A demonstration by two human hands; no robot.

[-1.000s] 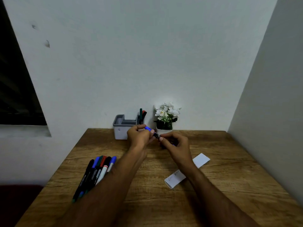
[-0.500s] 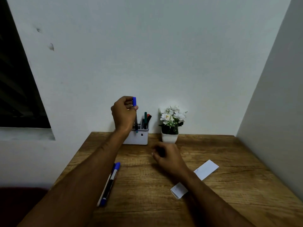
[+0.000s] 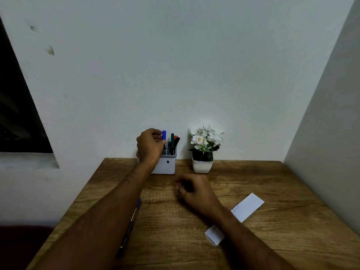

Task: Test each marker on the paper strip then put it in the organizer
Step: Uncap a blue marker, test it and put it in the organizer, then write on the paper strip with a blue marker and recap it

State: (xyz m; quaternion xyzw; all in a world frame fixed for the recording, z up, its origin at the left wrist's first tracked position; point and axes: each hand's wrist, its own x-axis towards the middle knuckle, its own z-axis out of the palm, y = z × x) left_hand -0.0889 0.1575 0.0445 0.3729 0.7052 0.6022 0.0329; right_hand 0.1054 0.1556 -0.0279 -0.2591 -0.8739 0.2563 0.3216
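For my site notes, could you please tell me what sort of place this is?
Probably a small home desk nook: a wooden desk in a wall corner, a grey marker organizer, and a potted white flower plant.

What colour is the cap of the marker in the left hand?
Blue cap, seen in the head view.

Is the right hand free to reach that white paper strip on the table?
Probably yes. The right hand rests on the table, fingers loosely curled, seemingly holding nothing. The paper strip lies just beside and partly under that forearm, with nothing on top of it, so a short pull back should get there.
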